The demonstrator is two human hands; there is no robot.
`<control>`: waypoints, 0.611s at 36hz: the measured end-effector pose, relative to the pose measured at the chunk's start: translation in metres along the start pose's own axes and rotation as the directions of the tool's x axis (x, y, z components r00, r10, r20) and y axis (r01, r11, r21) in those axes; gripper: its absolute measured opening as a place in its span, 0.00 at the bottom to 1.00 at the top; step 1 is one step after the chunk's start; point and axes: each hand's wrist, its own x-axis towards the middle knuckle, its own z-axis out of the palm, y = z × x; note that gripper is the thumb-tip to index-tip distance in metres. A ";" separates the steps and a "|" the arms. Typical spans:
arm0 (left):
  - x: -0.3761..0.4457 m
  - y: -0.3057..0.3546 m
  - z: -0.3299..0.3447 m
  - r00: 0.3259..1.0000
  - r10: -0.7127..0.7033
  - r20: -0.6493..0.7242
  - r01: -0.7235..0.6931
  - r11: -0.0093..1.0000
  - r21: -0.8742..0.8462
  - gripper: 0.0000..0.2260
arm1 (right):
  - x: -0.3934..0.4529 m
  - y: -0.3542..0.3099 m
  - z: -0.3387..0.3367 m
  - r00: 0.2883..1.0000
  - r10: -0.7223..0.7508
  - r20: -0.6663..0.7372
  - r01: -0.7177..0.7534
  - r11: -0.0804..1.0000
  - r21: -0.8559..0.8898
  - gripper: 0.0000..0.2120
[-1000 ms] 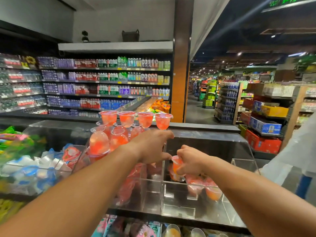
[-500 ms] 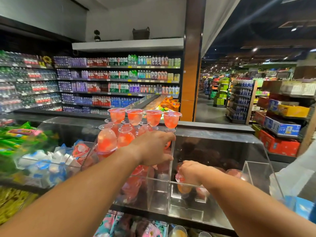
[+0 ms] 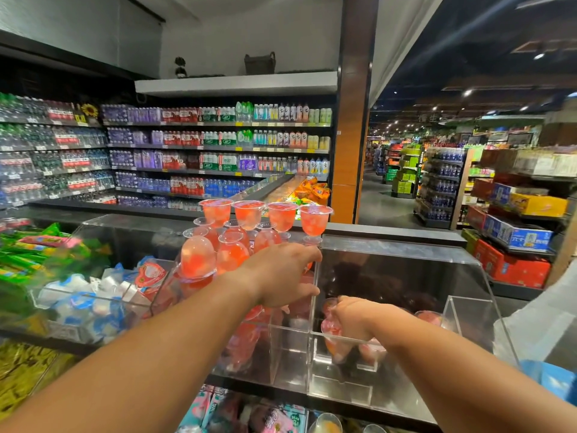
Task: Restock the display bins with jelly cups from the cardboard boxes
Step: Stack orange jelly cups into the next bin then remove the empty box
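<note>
Overhead and behind, drink shelves [image 3: 218,151]: running along the back wall, packed with rows of bottles.
Side racks [image 3: 515,214]: standing to the right across the aisle, carrying red, blue and yellow boxes.
Clear bin [image 3: 406,307]: sitting straight ahead, its tilted lid raised; an upright divider [image 3: 312,307] is splitting it from the next compartment to the left.
Left-hand bins [image 3: 78,301]: holding blue-and-white packets, with green wrappers lying further left.
Stacked cups [image 3: 249,232]: standing on top of the bins in tiers, four upright in the back row, upside-down ones in front, crowding the space just beyond the left hand.
Lower shelf [image 3: 249,414]: showing pink packets beneath the bins.
Left hand [image 3: 281,276]: gripping the top edge of the divider, fingers curling over it, thumb underneath.
Right hand [image 3: 356,320]: reaching down inside the clear bin, fingers closing round a jelly cup [image 3: 331,328] and lowering it among other cups.
Loose cups [image 3: 427,317]: lying in the bin just past the right wrist.
</note>
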 end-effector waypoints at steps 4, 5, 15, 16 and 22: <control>0.004 0.001 -0.001 1.000 -0.004 -0.013 0.004 1.000 -0.021 0.23 | -0.017 0.000 -0.011 0.994 -0.029 -0.107 0.027 0.999 -0.020 0.09; 0.005 0.003 -0.002 1.000 -0.006 -0.015 0.006 1.000 -0.020 0.22 | -0.022 -0.001 -0.015 0.986 -0.039 -0.161 0.037 0.999 -0.016 0.07; 0.031 0.035 -0.006 0.986 -0.030 -0.166 -0.005 0.978 -0.209 0.13 | -0.076 -0.010 -0.050 0.894 -0.045 -0.445 0.262 0.860 0.437 0.25; 0.035 0.039 -0.006 0.981 -0.038 -0.189 -0.009 0.970 -0.244 0.12 | -0.078 -0.011 -0.049 0.891 -0.037 -0.452 0.299 0.796 0.525 0.27; 0.048 0.056 -0.007 0.940 -0.158 -0.301 -0.024 0.852 -0.523 0.16 | -0.088 -0.003 -0.050 0.868 0.082 -0.490 0.369 0.554 0.746 0.43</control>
